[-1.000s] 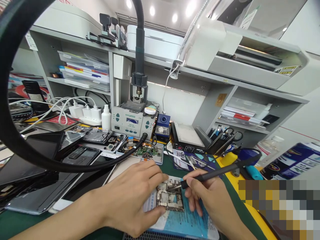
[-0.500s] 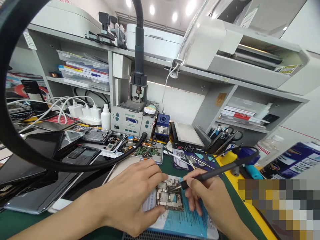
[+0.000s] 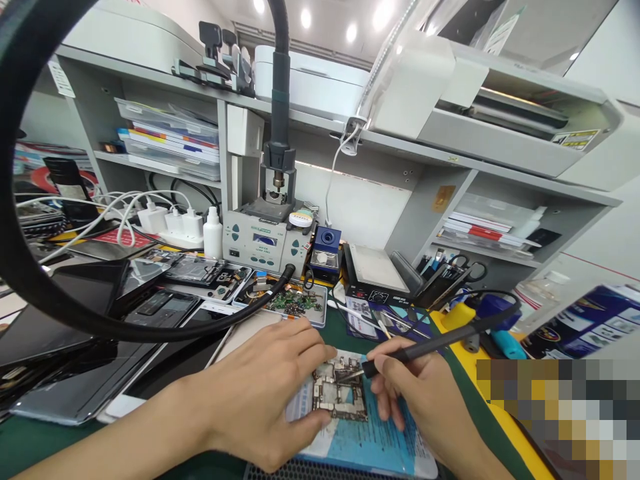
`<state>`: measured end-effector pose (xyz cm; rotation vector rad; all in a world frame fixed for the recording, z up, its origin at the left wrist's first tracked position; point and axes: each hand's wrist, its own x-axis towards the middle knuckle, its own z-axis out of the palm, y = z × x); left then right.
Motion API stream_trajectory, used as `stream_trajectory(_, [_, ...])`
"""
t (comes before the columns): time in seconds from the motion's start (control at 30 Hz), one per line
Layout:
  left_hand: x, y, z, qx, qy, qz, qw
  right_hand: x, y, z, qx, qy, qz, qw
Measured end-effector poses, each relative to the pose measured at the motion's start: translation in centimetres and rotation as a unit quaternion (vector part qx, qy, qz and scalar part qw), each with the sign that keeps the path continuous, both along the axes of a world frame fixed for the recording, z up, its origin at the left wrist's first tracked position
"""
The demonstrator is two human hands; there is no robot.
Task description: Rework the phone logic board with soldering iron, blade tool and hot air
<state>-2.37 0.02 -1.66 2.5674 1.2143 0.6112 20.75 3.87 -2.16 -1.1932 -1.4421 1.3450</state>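
Cluttered with phones, the green bench holds a circuit board on a blue card near centre, pinched by the left hand, while the right hand grips a soldering iron, labels unreadable.

A phone repair workshop: a soldering station stands at the back of a desk crowded with opened handsets, chargers, a tray of loose parts and a bare circuit board, under shelves of stacked files.
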Motion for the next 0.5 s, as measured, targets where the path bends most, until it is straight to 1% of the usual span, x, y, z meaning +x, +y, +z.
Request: stream_trajectory(0.5, [0.02,0.09,-0.03,0.001,-0.003,0.002,1.000,-0.01,-0.08,0.21,-0.003,-0.005,-0.002,1.000])
